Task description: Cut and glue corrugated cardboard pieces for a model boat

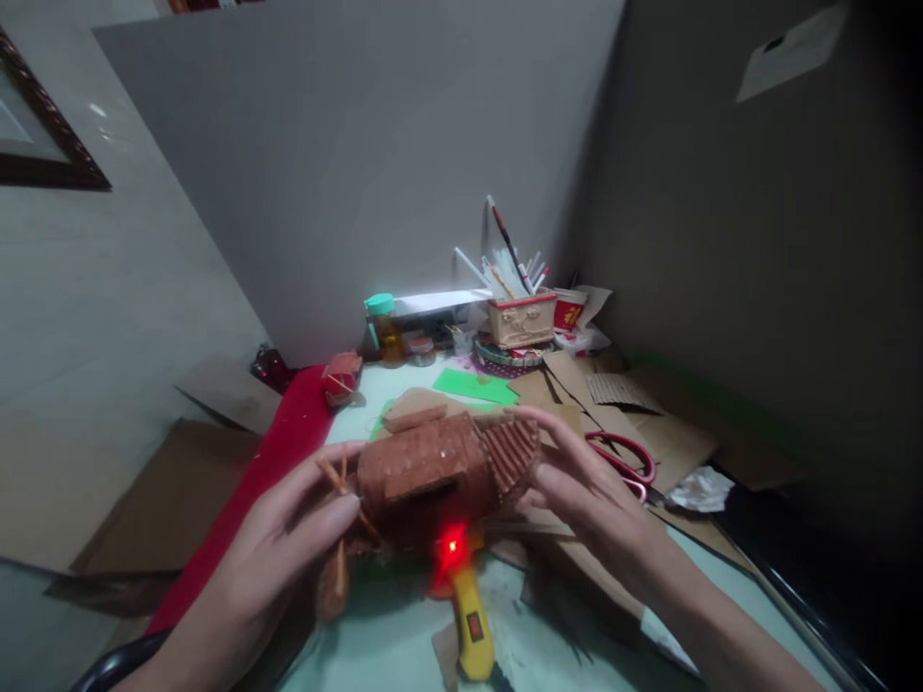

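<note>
The grip of left hand (288, 533) and right hand (584, 476) holds opposite ends of the brown model (418, 457) above the near counter (404, 639), its ridged cone (511, 457) seemingly attached already, remaining work unclear.

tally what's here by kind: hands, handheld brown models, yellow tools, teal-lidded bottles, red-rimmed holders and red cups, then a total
Hands: 2 (left hand, right hand)
Held brown model: 1
Yellow tool: 1
Teal-lidded bottle: 1
Red-rimmed holder: 1
Red cup: 1
Total: 7
</note>
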`<state>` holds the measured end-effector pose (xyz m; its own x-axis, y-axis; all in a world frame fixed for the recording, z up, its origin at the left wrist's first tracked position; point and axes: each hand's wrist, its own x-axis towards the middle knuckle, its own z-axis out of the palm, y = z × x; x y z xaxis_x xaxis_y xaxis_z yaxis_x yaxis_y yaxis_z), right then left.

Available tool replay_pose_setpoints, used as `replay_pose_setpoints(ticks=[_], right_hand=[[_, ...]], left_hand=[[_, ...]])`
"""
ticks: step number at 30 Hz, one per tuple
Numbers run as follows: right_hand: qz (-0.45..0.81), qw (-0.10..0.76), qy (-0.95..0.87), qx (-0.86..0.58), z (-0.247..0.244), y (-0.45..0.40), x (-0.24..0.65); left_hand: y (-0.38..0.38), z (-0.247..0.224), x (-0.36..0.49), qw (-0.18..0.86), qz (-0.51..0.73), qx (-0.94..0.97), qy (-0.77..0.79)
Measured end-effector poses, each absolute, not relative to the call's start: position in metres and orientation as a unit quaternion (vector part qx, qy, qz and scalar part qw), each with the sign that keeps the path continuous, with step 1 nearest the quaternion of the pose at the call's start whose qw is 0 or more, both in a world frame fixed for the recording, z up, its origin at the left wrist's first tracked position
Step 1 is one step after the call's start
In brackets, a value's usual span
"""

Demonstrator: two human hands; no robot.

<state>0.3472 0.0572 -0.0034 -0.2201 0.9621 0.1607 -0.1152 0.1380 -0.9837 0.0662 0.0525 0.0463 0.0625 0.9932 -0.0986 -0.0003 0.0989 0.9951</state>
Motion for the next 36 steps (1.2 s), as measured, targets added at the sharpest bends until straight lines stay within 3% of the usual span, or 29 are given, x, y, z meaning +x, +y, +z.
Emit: replay_pose_setpoints(ticks=[3,8,16,22,32,36], right_hand=[[0.572,0.491,-0.509,-0.415,-0.005,0.056,0.345],[0.678,0.509,-0.428,-0.313,-0.004,0.059,0.337],[0.665,0.513,-0.426,-0.335,-0.009,0.063,0.338],[0.645,0.521,-0.432,-0.355,-0.01,0.064,0.341],[0.636,0.522,-0.439,-0.36,-0.009,0.064,0.34],[0.635,0.523,-0.442,-0.357,-0.008,0.064,0.34]], left_hand=[[0.05,0.043,0.067,0.553,0.436,0.503,0.501],[0.044,0.045,0.072,0.593,0.4,0.498,0.489],[0.036,0.056,0.085,0.686,0.39,0.385,0.479],[0.036,0.047,0.077,0.797,0.312,0.302,0.42],[0.038,0.044,0.076,0.821,0.233,0.331,0.403],[0.04,0.038,0.081,0.872,0.249,0.3,0.296]])
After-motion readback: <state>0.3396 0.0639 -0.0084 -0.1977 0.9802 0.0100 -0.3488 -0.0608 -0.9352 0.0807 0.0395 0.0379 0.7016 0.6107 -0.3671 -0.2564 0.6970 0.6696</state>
